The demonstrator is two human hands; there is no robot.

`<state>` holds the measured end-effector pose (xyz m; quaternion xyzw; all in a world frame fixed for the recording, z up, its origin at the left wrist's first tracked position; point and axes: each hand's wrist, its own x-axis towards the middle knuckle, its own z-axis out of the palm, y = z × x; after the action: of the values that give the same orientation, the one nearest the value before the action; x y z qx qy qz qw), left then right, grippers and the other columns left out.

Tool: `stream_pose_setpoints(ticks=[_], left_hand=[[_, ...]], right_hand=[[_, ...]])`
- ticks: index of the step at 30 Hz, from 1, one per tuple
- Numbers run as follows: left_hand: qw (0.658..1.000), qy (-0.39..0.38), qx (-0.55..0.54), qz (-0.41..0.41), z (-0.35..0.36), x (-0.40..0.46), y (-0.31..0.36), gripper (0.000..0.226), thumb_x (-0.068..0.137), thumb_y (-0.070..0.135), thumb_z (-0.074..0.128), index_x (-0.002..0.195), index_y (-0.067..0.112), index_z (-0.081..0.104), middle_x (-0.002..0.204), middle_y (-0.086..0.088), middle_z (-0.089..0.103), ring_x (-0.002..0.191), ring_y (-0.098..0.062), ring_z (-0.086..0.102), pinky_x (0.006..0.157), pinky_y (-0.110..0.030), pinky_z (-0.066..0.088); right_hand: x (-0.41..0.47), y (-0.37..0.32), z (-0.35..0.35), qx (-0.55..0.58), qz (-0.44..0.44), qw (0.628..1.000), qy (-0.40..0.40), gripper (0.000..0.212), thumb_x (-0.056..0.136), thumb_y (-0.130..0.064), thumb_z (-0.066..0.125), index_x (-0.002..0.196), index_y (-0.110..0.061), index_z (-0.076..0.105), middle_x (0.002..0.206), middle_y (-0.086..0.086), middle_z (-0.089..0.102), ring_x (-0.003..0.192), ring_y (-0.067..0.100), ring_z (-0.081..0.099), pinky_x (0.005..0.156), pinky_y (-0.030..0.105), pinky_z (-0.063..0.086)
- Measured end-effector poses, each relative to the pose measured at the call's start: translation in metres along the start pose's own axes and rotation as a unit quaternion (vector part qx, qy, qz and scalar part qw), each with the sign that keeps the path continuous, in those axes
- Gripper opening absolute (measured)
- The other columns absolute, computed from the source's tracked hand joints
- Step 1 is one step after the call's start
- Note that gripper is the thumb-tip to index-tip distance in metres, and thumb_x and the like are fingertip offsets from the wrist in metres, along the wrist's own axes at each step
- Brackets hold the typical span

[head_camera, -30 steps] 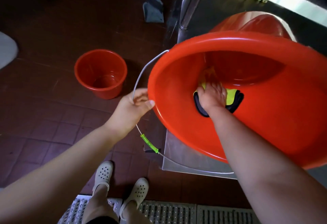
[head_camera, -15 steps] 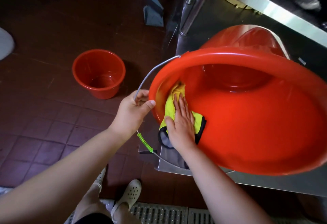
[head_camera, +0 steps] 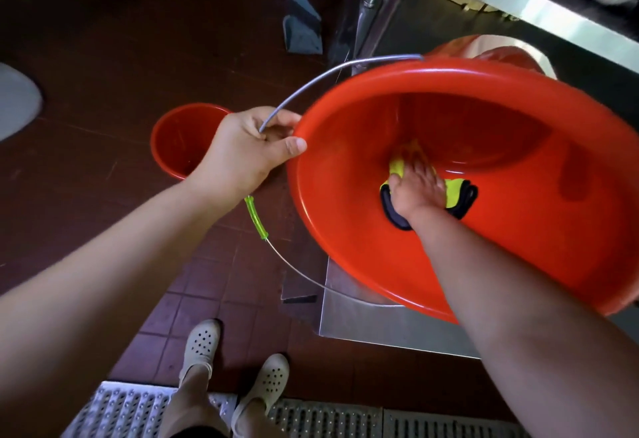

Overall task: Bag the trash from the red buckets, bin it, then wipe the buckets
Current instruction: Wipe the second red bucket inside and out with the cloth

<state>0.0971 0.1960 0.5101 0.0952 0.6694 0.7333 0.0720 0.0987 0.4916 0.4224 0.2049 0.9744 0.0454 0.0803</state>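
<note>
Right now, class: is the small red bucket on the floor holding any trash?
No: the small red bucket stands upright on the floor tiles, its visible inside bare red.

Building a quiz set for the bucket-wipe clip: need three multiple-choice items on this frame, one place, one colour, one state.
1. Where is the small round red plastic bucket?
A. on the brown tiled floor
B. on the steel shelf
C. inside the big bucket

2. What colour is the wiping cloth?
A. white
B. yellow with dark edging
C. blue

3. What is the left hand doing?
A. hanging idle
B. pressing the cloth
C. gripping the wire handle by the rim of the large tilted red plastic bucket

Key: 1 A, it stands on the tiles; 2 B, yellow shows beside the right hand; 3 C, fingers curl round the wire.
</note>
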Motion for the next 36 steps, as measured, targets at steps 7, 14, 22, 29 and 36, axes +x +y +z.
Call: stream_pose_setpoints(ticks=[7, 14, 22, 29, 36], left_hand=[[0.975, 0.081, -0.153, -0.137, 0.005, -0.045, -0.056, 0.026, 0.082, 0.003, 0.065, 0.104, 0.017, 0.068, 0.097, 0.002, 0.074, 0.101, -0.017, 0.067, 0.095, -0.034, 0.05], [0.961, 0.083, -0.22, -0.144, 0.024, -0.059, -0.067, 0.016, 0.071, 0.022, 0.072, 0.087, 0.022, 0.075, 0.092, -0.001, 0.075, 0.092, -0.017, 0.07, 0.076, -0.022, 0.054], [0.971, 0.084, -0.191, -0.116, 0.019, -0.059, -0.062, 0.018, 0.073, 0.017, 0.071, 0.088, 0.025, 0.076, 0.09, 0.001, 0.075, 0.087, -0.015, 0.071, 0.073, -0.023, 0.054], [0.988, 0.062, -0.111, -0.09, 0.005, -0.031, -0.033, 0.021, 0.077, 0.002, 0.071, 0.091, 0.017, 0.072, 0.084, -0.002, 0.075, 0.086, -0.021, 0.069, 0.084, -0.034, 0.055], [0.994, 0.046, -0.09, -0.038, 0.003, -0.001, -0.01, 0.023, 0.072, 0.001, 0.076, 0.09, 0.013, 0.068, 0.075, 0.002, 0.074, 0.072, -0.009, 0.07, 0.064, -0.016, 0.052]], right_hand=[[0.0, -0.007, 0.002, -0.009, 0.022, 1.0, -0.006, 0.06, 0.095, -0.046, 0.027, 0.15, -0.026, 0.013, 0.159, -0.002, 0.008, 0.146, 0.017, 0.004, 0.116, 0.039, 0.004], [-0.054, -0.056, 0.0, 0.122, 0.011, 0.992, 0.042, 0.06, 0.094, -0.046, 0.036, 0.149, -0.024, 0.024, 0.156, 0.003, 0.025, 0.144, 0.017, 0.016, 0.116, 0.037, 0.007], [-0.137, -0.096, 0.001, 0.237, -0.121, 0.962, 0.055, 0.068, 0.088, -0.047, 0.03, 0.15, -0.029, 0.01, 0.159, -0.004, 0.009, 0.146, 0.014, 0.006, 0.117, 0.037, 0.005], [-0.074, -0.056, 0.012, 0.143, -0.09, 0.985, 0.039, 0.061, 0.095, -0.04, 0.041, 0.15, -0.021, 0.021, 0.158, 0.001, 0.018, 0.144, 0.022, 0.017, 0.114, 0.037, 0.012], [-0.008, 0.001, 0.009, 0.047, 0.006, 0.999, 0.015, 0.062, 0.095, -0.047, 0.028, 0.15, -0.02, 0.018, 0.158, 0.0, 0.015, 0.145, 0.018, 0.013, 0.116, 0.038, 0.01]])
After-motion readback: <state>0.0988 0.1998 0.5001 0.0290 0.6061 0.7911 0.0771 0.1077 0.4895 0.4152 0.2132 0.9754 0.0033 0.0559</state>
